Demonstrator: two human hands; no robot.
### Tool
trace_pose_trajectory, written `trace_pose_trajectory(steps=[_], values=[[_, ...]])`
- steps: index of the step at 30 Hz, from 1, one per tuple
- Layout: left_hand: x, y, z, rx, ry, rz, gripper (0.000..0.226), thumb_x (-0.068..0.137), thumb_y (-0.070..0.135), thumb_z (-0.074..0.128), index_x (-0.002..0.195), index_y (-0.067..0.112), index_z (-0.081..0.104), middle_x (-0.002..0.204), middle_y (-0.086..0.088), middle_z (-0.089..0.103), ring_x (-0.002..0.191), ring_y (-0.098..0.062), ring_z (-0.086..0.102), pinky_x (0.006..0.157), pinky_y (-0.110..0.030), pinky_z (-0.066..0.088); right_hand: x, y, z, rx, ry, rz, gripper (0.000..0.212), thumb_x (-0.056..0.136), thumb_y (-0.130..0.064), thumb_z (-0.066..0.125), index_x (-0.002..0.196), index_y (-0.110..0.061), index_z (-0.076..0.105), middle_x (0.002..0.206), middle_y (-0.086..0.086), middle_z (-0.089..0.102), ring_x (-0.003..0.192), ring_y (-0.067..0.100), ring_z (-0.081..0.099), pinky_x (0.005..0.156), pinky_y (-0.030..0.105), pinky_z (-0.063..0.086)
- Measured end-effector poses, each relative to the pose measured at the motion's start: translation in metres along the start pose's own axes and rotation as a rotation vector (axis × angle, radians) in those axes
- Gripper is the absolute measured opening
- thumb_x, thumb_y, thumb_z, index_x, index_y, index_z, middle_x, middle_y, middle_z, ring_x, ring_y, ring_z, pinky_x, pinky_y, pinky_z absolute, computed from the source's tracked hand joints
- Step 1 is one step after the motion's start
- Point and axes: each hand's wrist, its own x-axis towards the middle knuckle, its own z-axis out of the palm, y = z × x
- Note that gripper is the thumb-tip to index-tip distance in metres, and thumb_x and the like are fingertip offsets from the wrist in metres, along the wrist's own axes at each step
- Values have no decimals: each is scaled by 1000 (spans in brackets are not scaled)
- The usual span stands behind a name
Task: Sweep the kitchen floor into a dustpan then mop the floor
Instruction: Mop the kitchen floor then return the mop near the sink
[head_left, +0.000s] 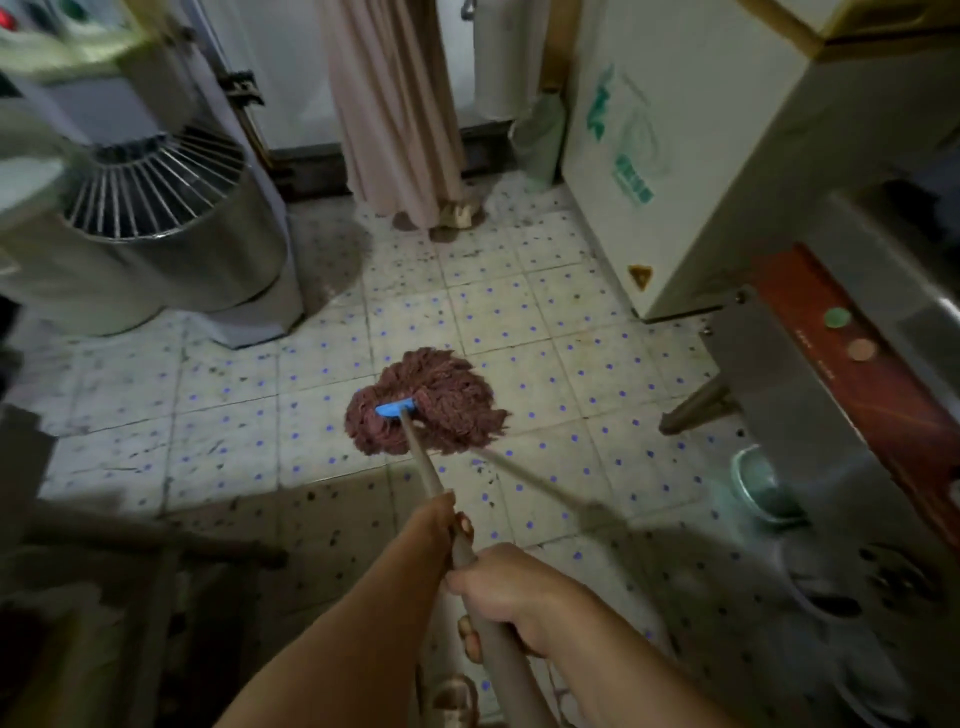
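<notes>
Both hands, the left hand (451, 525) ahead of the right hand (506, 587), grip the mop (423, 402) on the tiled floor (234, 395) near the freezer (675, 171); mopping is under way, dirty tiles beyond likely next.

Floor (519, 312): square pale tiles printed with small blue dots, grout lines dark, surface soiled with dark specks and smears, heaviest toward the far doorway and in the shadowed near area. A reddish-brown string mop head (428, 402) with a blue clamp (396, 408) lies spread flat on the tiles near centre. At left a steel drum-shaped machine (156, 260) with a wire guard stands on the floor on a pale base. A white cabinet (675, 182) stands at right. A pale curtain (400, 130) hangs to the floor at the far side, its hem touching the tiles. A metal bowl (763, 486) sits on the floor at right, beneath a steel appliance's leg (696, 408).
</notes>
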Motion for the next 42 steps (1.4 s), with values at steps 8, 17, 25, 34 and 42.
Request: trace_pose_trajectory(steps=[8, 17, 25, 34, 42], values=[[10, 11, -63, 38, 120, 63, 40, 103, 17, 30, 66, 5, 38, 24, -2, 34, 15, -10, 31, 35, -16, 31, 19, -24, 45, -169, -3, 5, 8, 94, -20, 46, 100, -15, 48, 75, 3, 52, 54, 15, 53, 49, 24, 47], [12, 40, 21, 104, 65, 18, 37, 103, 18, 28, 70, 5, 40, 28, -2, 35, 20, -10, 32, 30, -11, 33, 16, -37, -32, -74, 127, -68, 36, 84, -21, 56, 118, -9, 54, 93, 7, 57, 62, 22, 59, 51, 22, 49], [24, 60, 148, 166, -35, -35, 28, 102, 30, 36, 87, 7, 43, 49, -3, 37, 40, -12, 33, 31, -11, 32, 12, -37, -142, 69, 232, -88, 19, 87, -9, 53, 100, 0, 61, 50, 5, 49, 30, 16, 45, 37, 17, 36], [39, 92, 257, 328, -162, -131, 36, 101, 34, 39, 75, 9, 43, 55, 0, 39, 45, -10, 35, 41, -23, 35, 15, -55, -232, 164, 297, -131, 12, 92, -17, 53, 83, -13, 58, 70, 1, 56, 57, 10, 55, 53, 17, 47], [43, 104, 325, 476, -170, -174, 35, 98, 37, 45, 80, 8, 46, 57, -1, 42, 46, -10, 38, 40, -24, 33, 11, -62, -277, 275, 408, -116, 17, 95, -17, 50, 105, -6, 58, 72, -1, 53, 48, 1, 49, 34, 9, 35]])
